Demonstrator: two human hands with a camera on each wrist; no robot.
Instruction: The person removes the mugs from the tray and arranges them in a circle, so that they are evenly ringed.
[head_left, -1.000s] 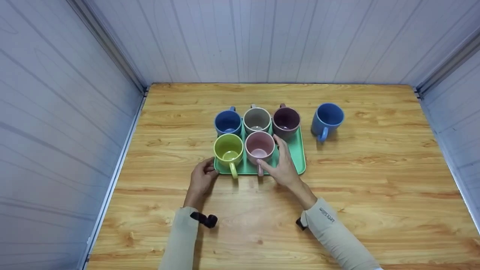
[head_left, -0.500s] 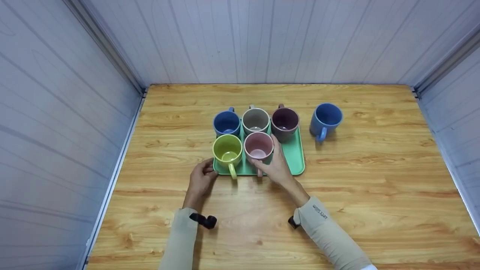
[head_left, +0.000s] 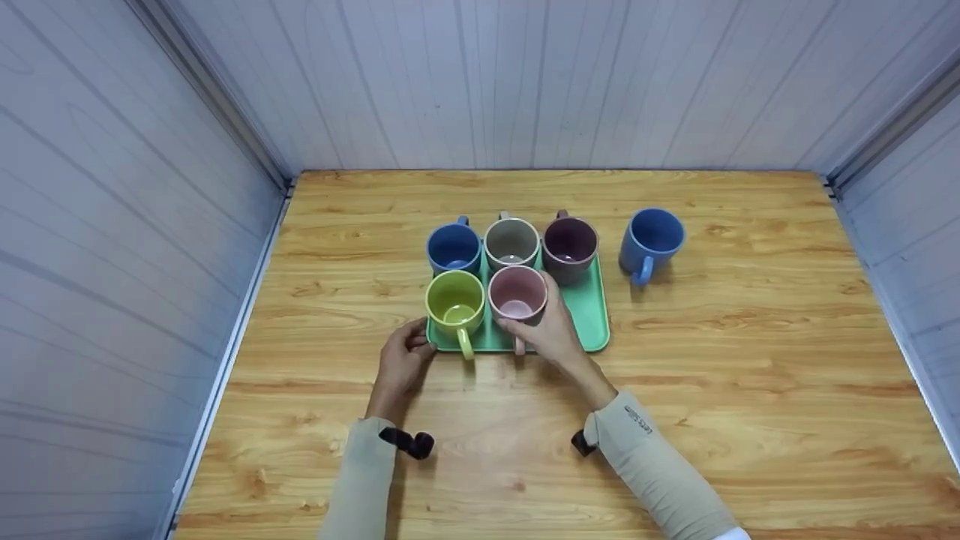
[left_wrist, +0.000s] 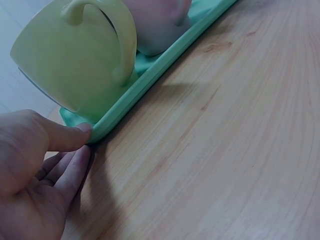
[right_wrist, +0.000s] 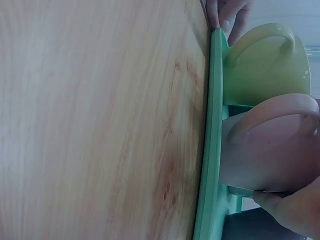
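A green tray (head_left: 591,319) carries several mugs in two rows. My left hand (head_left: 403,360) pinches its near left corner, thumb on top of the rim and fingers beneath in the left wrist view. On the tray's near side stands a pink mug (head_left: 517,289), handle toward me. My right hand (head_left: 553,330) holds this mug around its right side, thumb at the front by the handle (right_wrist: 272,112). Left of it sits a yellow-green mug (head_left: 455,296), its handle also facing me.
Behind them on the tray are a blue mug (head_left: 454,247), a grey mug (head_left: 512,241) and a dark purple mug (head_left: 571,244), handles pointing away. Another blue mug (head_left: 651,240) stands on the wooden table (head_left: 750,337), right of the tray. Panels (head_left: 502,82) enclose the back and sides.
My right hand and forearm have shifted slightly left, the thumb moving further across the pink mug's front. The left hand keeps its place at the tray corner, and the mugs stay put.
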